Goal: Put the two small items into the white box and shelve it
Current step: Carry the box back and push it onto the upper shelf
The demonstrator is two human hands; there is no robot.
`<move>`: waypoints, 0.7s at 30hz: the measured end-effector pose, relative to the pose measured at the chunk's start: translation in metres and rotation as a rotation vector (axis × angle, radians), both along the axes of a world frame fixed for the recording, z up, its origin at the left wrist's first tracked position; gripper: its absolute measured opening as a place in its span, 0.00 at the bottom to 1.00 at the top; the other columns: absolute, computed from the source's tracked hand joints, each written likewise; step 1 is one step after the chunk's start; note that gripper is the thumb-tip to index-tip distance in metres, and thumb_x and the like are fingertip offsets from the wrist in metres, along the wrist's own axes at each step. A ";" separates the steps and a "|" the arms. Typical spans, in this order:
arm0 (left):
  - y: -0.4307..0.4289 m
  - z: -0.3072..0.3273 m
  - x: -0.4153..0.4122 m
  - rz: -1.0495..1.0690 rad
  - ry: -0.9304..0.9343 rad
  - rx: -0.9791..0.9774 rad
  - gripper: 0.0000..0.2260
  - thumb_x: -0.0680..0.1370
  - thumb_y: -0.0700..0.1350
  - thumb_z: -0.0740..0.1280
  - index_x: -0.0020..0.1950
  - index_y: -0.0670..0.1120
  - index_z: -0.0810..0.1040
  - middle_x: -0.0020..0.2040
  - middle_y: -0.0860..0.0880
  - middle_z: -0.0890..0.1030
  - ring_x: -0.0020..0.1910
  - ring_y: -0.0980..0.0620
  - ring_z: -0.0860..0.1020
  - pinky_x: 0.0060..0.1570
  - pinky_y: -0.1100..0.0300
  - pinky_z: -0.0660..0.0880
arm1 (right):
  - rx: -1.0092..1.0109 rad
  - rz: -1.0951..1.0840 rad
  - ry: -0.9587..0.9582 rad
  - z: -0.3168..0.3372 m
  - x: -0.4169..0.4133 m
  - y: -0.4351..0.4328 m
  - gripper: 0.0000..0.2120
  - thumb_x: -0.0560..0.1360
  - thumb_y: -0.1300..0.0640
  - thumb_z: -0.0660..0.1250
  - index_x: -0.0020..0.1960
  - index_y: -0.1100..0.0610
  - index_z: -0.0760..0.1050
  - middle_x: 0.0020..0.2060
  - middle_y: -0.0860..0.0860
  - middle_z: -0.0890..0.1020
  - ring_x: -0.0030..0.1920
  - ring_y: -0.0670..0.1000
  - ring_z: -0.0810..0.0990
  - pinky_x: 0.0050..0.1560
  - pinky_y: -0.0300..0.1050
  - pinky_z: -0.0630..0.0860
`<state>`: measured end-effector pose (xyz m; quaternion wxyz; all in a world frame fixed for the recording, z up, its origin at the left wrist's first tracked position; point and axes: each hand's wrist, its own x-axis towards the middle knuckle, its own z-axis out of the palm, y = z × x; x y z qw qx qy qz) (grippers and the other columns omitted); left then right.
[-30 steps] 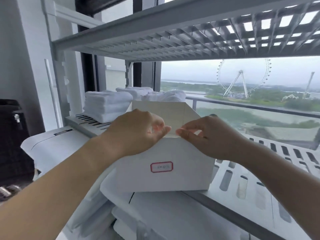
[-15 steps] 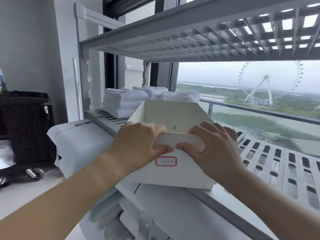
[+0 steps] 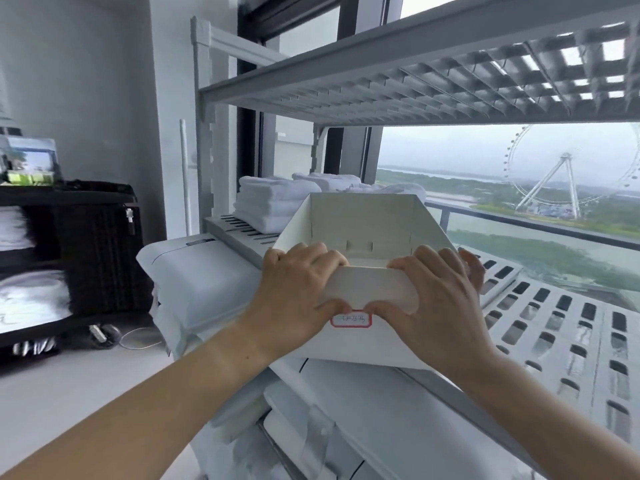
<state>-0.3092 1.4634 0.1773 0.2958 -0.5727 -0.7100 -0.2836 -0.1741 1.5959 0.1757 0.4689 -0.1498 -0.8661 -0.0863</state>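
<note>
The white box (image 3: 363,223) stands open-topped on the slotted white shelf (image 3: 561,320), with a red-bordered label on its front wall. My left hand (image 3: 298,292) and my right hand (image 3: 436,292) both grip the front flap, which is folded down over the front rim. Fingers curl over the top and thumbs press below. The two small items are not visible; the inside floor of the box is hidden by the flap and my hands.
Folded white towels (image 3: 273,202) are stacked behind the box on the left. An upper shelf (image 3: 415,74) hangs overhead. White packaged bundles (image 3: 201,282) sit lower left. A dark cart (image 3: 86,254) stands at the far left. A window lies behind.
The front flap went from upright and pinched by fingertips to folded down over the rim under both hands. The view has shifted, so the box looks nearer and further right.
</note>
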 end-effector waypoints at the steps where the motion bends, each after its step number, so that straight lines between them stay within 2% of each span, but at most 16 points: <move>1: -0.004 0.000 -0.001 -0.003 0.003 0.008 0.17 0.69 0.55 0.71 0.51 0.48 0.74 0.45 0.50 0.76 0.47 0.47 0.73 0.45 0.53 0.58 | 0.015 0.021 0.017 0.000 -0.002 -0.002 0.22 0.60 0.40 0.74 0.47 0.54 0.77 0.39 0.49 0.76 0.44 0.50 0.68 0.57 0.58 0.65; 3: -0.015 0.001 -0.005 -0.002 0.013 0.025 0.17 0.68 0.55 0.72 0.50 0.47 0.75 0.45 0.50 0.76 0.46 0.47 0.74 0.44 0.54 0.57 | 0.043 0.050 0.047 0.002 -0.007 -0.010 0.22 0.60 0.39 0.71 0.46 0.53 0.77 0.38 0.49 0.76 0.44 0.49 0.67 0.56 0.50 0.59; 5: -0.028 0.005 -0.010 0.013 0.033 0.033 0.17 0.69 0.55 0.72 0.51 0.48 0.75 0.45 0.50 0.76 0.46 0.47 0.74 0.42 0.55 0.54 | 0.055 0.072 0.069 0.006 -0.013 -0.020 0.22 0.60 0.40 0.72 0.46 0.53 0.77 0.38 0.48 0.75 0.43 0.49 0.68 0.53 0.47 0.57; 10: -0.071 0.011 -0.019 0.055 0.058 0.030 0.18 0.69 0.55 0.72 0.52 0.47 0.75 0.46 0.51 0.76 0.47 0.48 0.74 0.41 0.58 0.51 | 0.048 0.126 0.097 0.013 -0.032 -0.056 0.22 0.58 0.40 0.73 0.45 0.52 0.77 0.38 0.47 0.75 0.44 0.48 0.68 0.51 0.46 0.57; 15: -0.122 0.011 -0.023 0.108 0.054 0.023 0.17 0.70 0.55 0.71 0.52 0.47 0.75 0.45 0.51 0.75 0.47 0.47 0.74 0.45 0.54 0.57 | 0.070 0.179 0.113 0.010 -0.042 -0.099 0.22 0.58 0.40 0.73 0.45 0.53 0.76 0.38 0.47 0.75 0.43 0.48 0.67 0.50 0.45 0.56; 21: -0.190 0.009 -0.023 0.193 0.106 0.068 0.15 0.69 0.53 0.72 0.50 0.46 0.76 0.43 0.49 0.77 0.44 0.46 0.76 0.46 0.53 0.58 | 0.073 0.266 0.123 0.009 -0.052 -0.161 0.21 0.60 0.42 0.73 0.46 0.54 0.77 0.39 0.49 0.76 0.44 0.48 0.67 0.49 0.46 0.56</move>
